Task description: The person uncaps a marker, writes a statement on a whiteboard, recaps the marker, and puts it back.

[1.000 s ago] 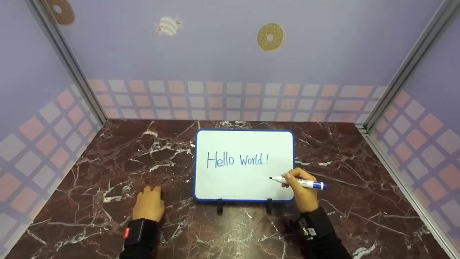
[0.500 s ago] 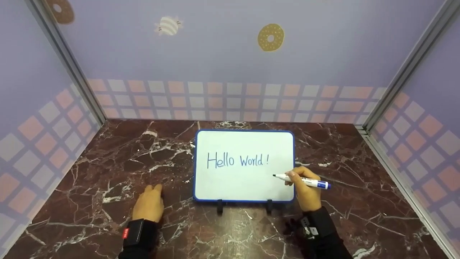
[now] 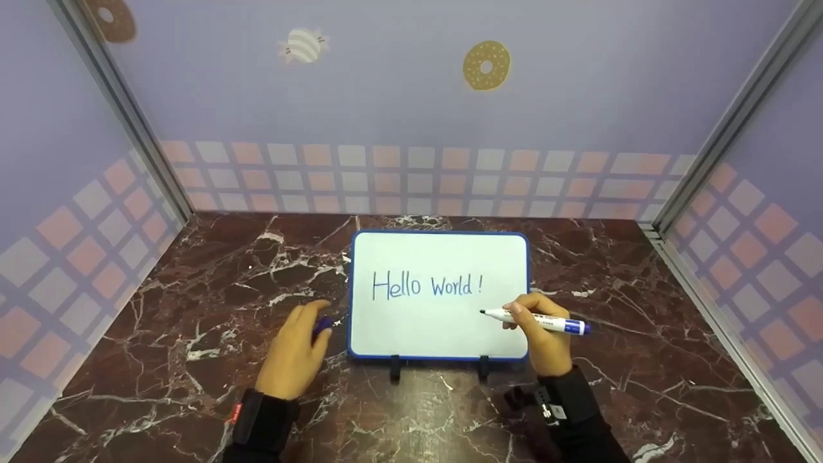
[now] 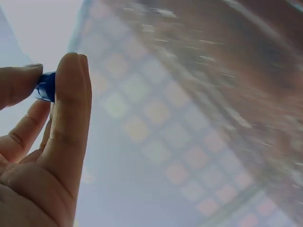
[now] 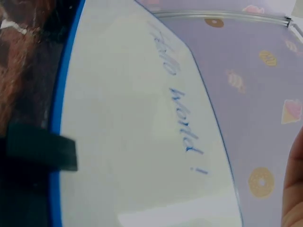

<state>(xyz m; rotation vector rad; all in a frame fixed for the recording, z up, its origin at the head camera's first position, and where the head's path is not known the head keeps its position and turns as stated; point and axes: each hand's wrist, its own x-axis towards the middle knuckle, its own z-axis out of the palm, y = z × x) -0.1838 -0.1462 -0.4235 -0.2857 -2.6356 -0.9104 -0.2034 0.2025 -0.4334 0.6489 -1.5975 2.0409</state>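
My right hand [image 3: 545,341] grips a whiteboard marker [image 3: 560,325], white with a blue end, its uncapped dark tip pointing left over the lower right of the whiteboard [image 3: 418,331]. Blue handwriting [image 3: 427,286] on the board reads "Hello World!". Left of the board, my left hand [image 3: 290,359] pinches a blue marker cap [image 4: 46,87] between thumb and fingers, clearly seen in the left wrist view. Only a sliver of the right hand [image 5: 294,189] shows in the right wrist view, with the marker out of sight there.
Two black feet hold the blue-framed board up; the left foot [image 3: 395,368] and right foot [image 3: 483,368] stick out in front. Beneath lies a dark red marbled tabletop [image 3: 161,360]. Lilac walls [image 3: 386,96] with pastel squares and printed sweets enclose the back and sides.
My left hand has risen from lying on the tabletop and moved right toward the board, the blue cap now showing in its fingers. The right hand and marker have shifted only slightly.
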